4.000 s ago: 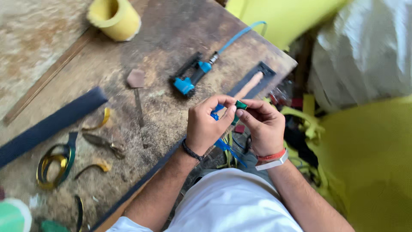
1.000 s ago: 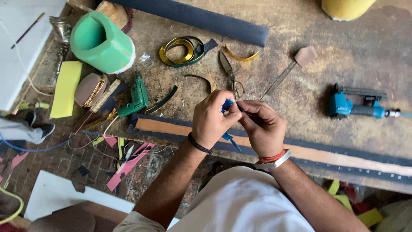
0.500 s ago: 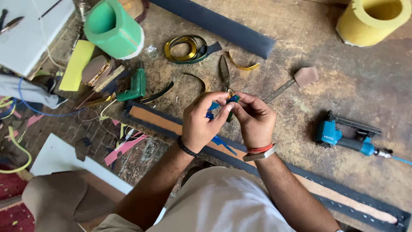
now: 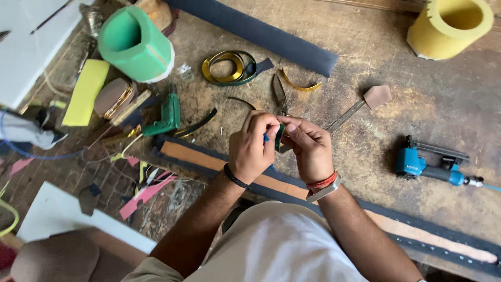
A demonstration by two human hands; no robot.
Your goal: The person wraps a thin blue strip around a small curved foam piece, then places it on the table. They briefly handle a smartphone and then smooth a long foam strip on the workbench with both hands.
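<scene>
- Left hand [image 4: 254, 146]: raised over the near edge of the workbench [image 4: 417, 120], fingers curled tight and pinched on a small blue piece [image 4: 266, 138]. Only a sliver of the blue shows between the fingertips, so what it is cannot be told. Black band on the wrist.
- Right hand [image 4: 312, 149]: directly right of the left, knuckles nearly touching it. Thumb and forefinger closed on a thin dark green strip [image 4: 280, 137] that stands roughly upright between the two hands. Red thread and a pale strap on the wrist.
- The blue piece and the green strip sit together in the gap between the hands, above the bench and just near of the scissors [image 4: 280, 95].
- Scissors lie flat, just far of the hands.
- Below the hands, along the near edge: a long dark panel with a tan leather strip [image 4: 219, 162] laid on it, running left to right.
- Right side: blue air tool [image 4: 425, 164] resting on the bench, well apart from the hands.
- Between tool and scissors: a small hammer-like tool [image 4: 365, 103], head pointing far right.
- Far left: green foam cylinder [image 4: 134, 44]; near it a green power tool [image 4: 168, 116].
- Far centre: coil of gold and green trim [image 4: 228, 68], beside a long dark foam strip [image 4: 261, 34].
- Far right corner: yellow foam cylinder [image 4: 449, 26].
</scene>
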